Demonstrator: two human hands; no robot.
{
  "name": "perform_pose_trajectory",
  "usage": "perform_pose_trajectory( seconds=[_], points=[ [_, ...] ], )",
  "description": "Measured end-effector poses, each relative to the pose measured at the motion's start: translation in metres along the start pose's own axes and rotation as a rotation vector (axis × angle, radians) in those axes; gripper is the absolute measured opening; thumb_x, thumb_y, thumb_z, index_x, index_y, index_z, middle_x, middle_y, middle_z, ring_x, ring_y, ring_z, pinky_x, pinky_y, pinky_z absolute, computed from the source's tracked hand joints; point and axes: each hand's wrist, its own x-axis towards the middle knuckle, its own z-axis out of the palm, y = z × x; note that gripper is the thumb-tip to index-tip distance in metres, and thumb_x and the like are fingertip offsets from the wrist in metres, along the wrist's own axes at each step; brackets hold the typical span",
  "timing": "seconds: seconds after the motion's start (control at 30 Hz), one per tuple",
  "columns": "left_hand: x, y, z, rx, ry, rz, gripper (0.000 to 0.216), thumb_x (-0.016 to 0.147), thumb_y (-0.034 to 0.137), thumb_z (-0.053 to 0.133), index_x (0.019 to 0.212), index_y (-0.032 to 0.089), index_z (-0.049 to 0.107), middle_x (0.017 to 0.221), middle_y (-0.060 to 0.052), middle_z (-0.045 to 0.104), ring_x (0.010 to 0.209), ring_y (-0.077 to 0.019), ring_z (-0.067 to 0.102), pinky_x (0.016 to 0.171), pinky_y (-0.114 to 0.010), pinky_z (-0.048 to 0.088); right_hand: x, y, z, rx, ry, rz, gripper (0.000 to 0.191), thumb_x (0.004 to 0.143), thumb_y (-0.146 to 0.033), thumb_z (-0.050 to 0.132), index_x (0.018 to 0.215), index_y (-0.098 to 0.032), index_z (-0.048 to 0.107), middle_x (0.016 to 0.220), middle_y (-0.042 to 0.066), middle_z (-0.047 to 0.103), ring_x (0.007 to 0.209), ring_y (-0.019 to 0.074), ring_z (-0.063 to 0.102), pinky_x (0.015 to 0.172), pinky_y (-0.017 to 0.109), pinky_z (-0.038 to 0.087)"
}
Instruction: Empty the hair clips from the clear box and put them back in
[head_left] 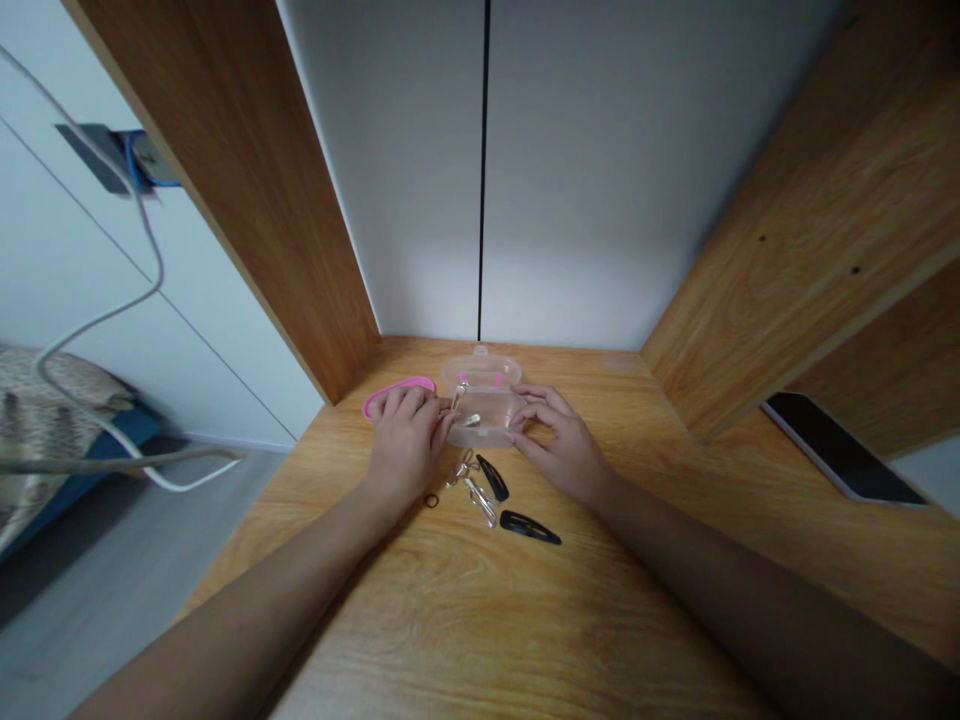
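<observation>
Two bare hands meet at a small clear plastic box (484, 405) standing open toward the back of the wooden desk (465, 620). The left hand (405, 435), fingers curled, pinches a silver hair clip (458, 395) at the box's left edge. The right hand (559, 440), fingers loosely bent, touches the box's right side. Just in front lie two black snap clips (529, 526), several silver clips (476, 495) and a tiny black ring (431, 500). A pink lid (397, 387) sits behind the left hand.

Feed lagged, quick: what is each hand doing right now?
Left hand: holds a silver clip over the clear box.
Right hand: fingers against the box's side, steadying it.
</observation>
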Motion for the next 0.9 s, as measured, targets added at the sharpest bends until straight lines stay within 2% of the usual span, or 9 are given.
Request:
perform_pose_trajectory(
  seconds=[0.33, 0.47, 0.7, 0.9],
  points=[
    [-0.002, -0.001, 0.001, -0.028, -0.002, 0.000, 0.023, 0.100, 0.032, 0.054, 0.114, 0.024, 0.071, 0.103, -0.009, 0.068, 0.100, -0.0261, 0.056, 0.083, -0.042, 0.034, 0.001, -0.003, -0.001, -0.013, 0.006, 0.000, 0.010, 0.083, -0.018, 0.071, 0.090, -0.024, 0.067, 0.131, 0.009, 0.058, 0.125, 0.0243, 0.057, 0.109, 0.046, 0.045],
    [-0.003, -0.002, 0.001, -0.062, -0.015, 0.008, 0.023, 0.100, 0.030, 0.053, 0.116, 0.022, 0.068, 0.111, -0.010, 0.067, 0.106, -0.0264, 0.057, 0.089, -0.044, 0.036, 0.000, 0.001, 0.001, -0.031, 0.064, 0.022, 0.011, 0.083, -0.018, 0.071, 0.090, -0.025, 0.067, 0.127, 0.008, 0.058, 0.121, 0.0244, 0.059, 0.107, 0.048, 0.047],
    [-0.003, 0.001, 0.000, -0.148, -0.097, 0.072, 0.027, 0.097, 0.029, 0.056, 0.121, 0.021, 0.064, 0.132, -0.011, 0.063, 0.120, -0.0277, 0.055, 0.100, -0.046, 0.041, 0.000, 0.017, 0.005, 0.095, 0.193, 0.180, 0.009, 0.084, -0.028, 0.071, 0.092, -0.025, 0.067, 0.124, 0.008, 0.054, 0.118, 0.0236, 0.060, 0.101, 0.046, 0.057],
    [-0.003, 0.001, -0.001, -0.166, -0.109, 0.085, 0.031, 0.093, 0.025, 0.057, 0.123, 0.020, 0.062, 0.132, -0.010, 0.062, 0.121, -0.0280, 0.055, 0.103, -0.047, 0.042, 0.001, 0.012, 0.004, 0.071, 0.200, 0.156, 0.014, 0.082, -0.025, 0.071, 0.096, -0.025, 0.066, 0.124, 0.008, 0.053, 0.120, 0.0237, 0.058, 0.102, 0.045, 0.055]
  ],
)
